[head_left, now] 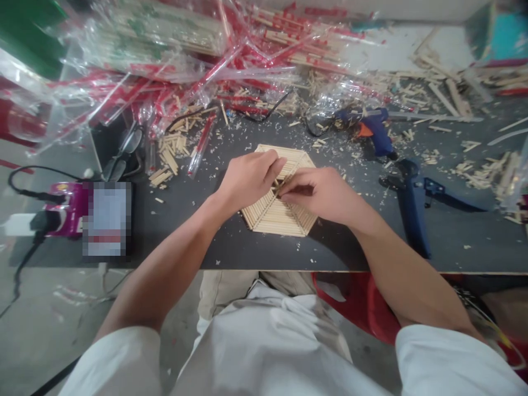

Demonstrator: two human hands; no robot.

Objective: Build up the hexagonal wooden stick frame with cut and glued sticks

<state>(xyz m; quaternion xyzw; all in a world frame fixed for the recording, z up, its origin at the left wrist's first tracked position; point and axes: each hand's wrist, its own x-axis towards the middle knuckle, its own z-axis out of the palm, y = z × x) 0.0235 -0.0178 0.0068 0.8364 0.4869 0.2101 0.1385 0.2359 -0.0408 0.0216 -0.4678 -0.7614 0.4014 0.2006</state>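
Note:
A many-sided panel of thin wooden sticks (277,215) lies on the dark table in front of me, its sticks laid in wedge-shaped sections divided by darker seams. My left hand (252,175) rests over its left side, fingers pinched near the panel's centre. From the right, my right hand (319,190) reaches over it with thumb and fingers drawn together at the same spot. The two sets of fingertips almost meet. A small, thin piece seems to be between them, but the fingers hide most of it.
A blue glue gun (377,132) and blue-handled cutters (412,203) lie at the right. Wooden scraps (173,151) and plastic wrappers (223,60) cover the back. A phone-like device (108,220), a purple power strip (72,209) and glasses (126,148) are at the left.

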